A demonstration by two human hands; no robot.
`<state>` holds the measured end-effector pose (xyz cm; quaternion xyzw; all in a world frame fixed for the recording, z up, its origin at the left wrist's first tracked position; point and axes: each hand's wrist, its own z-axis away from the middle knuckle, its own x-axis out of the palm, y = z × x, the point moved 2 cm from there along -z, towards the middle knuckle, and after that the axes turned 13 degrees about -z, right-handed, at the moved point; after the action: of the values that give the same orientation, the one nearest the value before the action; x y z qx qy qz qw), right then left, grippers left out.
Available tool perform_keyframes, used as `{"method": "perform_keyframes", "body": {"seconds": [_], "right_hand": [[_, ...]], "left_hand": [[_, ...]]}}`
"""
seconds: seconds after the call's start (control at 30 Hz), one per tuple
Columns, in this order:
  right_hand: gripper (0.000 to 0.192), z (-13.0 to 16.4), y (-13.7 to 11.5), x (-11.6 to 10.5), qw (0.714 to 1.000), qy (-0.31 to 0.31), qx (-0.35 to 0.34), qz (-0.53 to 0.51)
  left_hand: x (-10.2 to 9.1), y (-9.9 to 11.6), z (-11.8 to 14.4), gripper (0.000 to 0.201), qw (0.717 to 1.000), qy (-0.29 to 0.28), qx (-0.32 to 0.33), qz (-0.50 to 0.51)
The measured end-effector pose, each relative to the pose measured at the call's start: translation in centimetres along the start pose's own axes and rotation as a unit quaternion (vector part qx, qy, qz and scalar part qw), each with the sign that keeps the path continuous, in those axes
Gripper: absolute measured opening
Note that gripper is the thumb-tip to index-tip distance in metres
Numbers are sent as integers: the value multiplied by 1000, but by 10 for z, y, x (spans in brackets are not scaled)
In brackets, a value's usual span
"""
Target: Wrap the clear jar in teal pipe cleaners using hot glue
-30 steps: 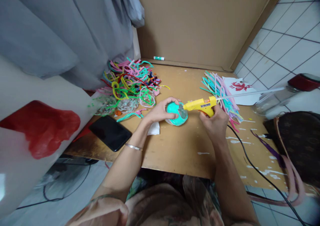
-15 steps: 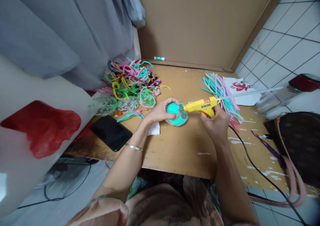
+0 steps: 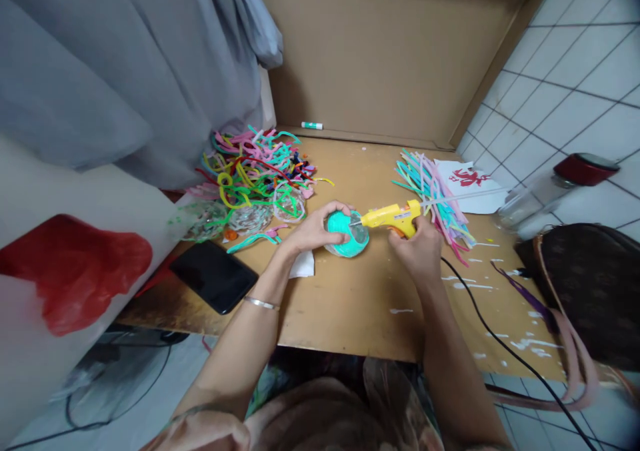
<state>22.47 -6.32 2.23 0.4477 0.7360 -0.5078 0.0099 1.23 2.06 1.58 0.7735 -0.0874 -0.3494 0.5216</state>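
My left hand (image 3: 320, 228) is closed round the left side of a small round object (image 3: 356, 243), part turquoise and part clear or greyish, just above the table. Its exact kind I cannot make out. In my right hand (image 3: 420, 248) is a yellow hot glue gun (image 3: 393, 216), gripped by its handle, with a long clear glue stick (image 3: 463, 198) sticking out of the back. The metal nozzle points left and meets the greyish part of the round object. Whether glue is flowing is too small to see.
A heap of colourful pipe cleaners (image 3: 255, 164) lies at the back left, with a black phone (image 3: 214, 276) in front. More pipe cleaners (image 3: 433, 194), a clear bottle (image 3: 535, 201) and a brown bag (image 3: 595, 291) are on the right. The gun's black cord (image 3: 480, 314) trails over the table edge.
The camera view has shifted a little. The glue gun's nozzle tip now shows against the round object's greyish part; both hands keep their grips.
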Motion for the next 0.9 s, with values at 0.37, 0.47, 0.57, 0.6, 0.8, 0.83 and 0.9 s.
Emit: {"method": "perform_keyframes", "body": {"seconds": [0.37,0.47,0.57,0.6,0.8,0.83,0.9], "right_hand": [[44,2,10,2,996,13,91,-7],[41,3,18,3,991,-18,125,39],[35,5,21,5,980,-66,156,106],[34,6,21,6,975,-81,161,131],[35,11,9,9,951,-117,182,220],[37,12,6,9,946,-125,185,236],[39,14,2,9,936,-139,184,265]], "left_hand": [[-2,3,2,49,1000,-10,-27,-7],[-1,-1,0,48,1000,-2,-15,3],[0,-2,0,48,1000,-4,-14,12],[1,-2,0,48,1000,-5,-16,11],[0,-1,0,49,1000,-4,-13,-3],[0,-1,0,48,1000,-3,-10,-4],[0,-2,0,48,1000,0,-5,-10]]}}
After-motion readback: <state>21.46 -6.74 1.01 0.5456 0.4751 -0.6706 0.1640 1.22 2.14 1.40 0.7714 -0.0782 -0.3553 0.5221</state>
